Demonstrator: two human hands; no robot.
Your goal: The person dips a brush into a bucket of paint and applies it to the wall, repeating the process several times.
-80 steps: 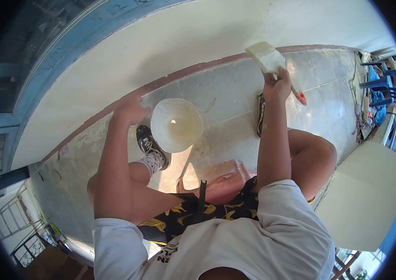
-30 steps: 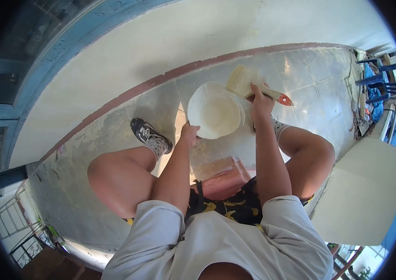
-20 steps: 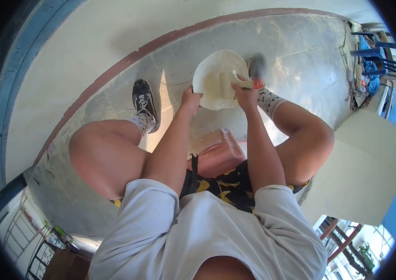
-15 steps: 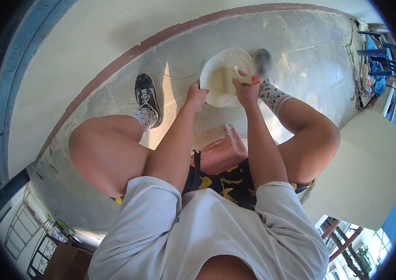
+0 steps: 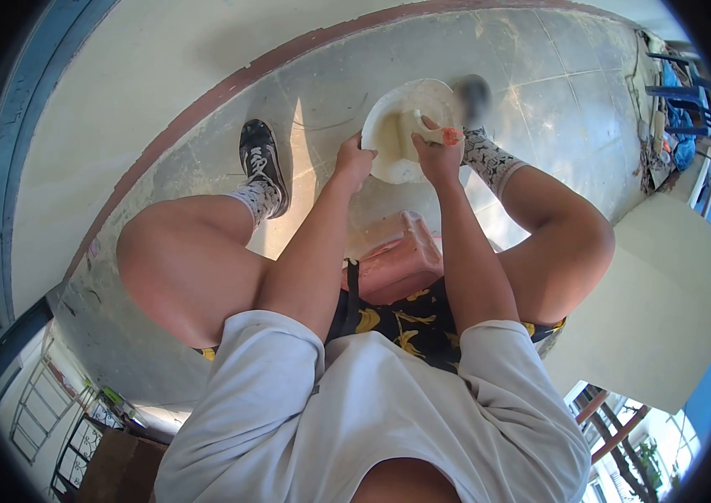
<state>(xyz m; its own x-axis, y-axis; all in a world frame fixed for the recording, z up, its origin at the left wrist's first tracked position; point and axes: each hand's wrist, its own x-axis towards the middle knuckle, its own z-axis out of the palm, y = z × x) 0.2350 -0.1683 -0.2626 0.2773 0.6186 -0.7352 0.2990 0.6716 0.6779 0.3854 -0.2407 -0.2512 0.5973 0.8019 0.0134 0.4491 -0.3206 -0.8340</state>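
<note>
A shallow round white basin is on the floor between my feet, with cloudy yellowish liquid inside. My left hand is closed on the basin's left rim. Over the basin's right side, my right hand is closed around a pale, curved-handled tool with an orange-red end. My fingers hide part of this tool, and its exact kind cannot be made out.
A pinkish-red plastic stool is beneath me. My black shoe is left of the basin; a blurred dark shape lies to its right. Blue plastic chairs stand at the far right. A wall with a reddish-brown base strip curves behind.
My right hand and the pale tool have shifted slightly up and left over the basin, and the tool has turned a little. My left hand remains on the rim.
</note>
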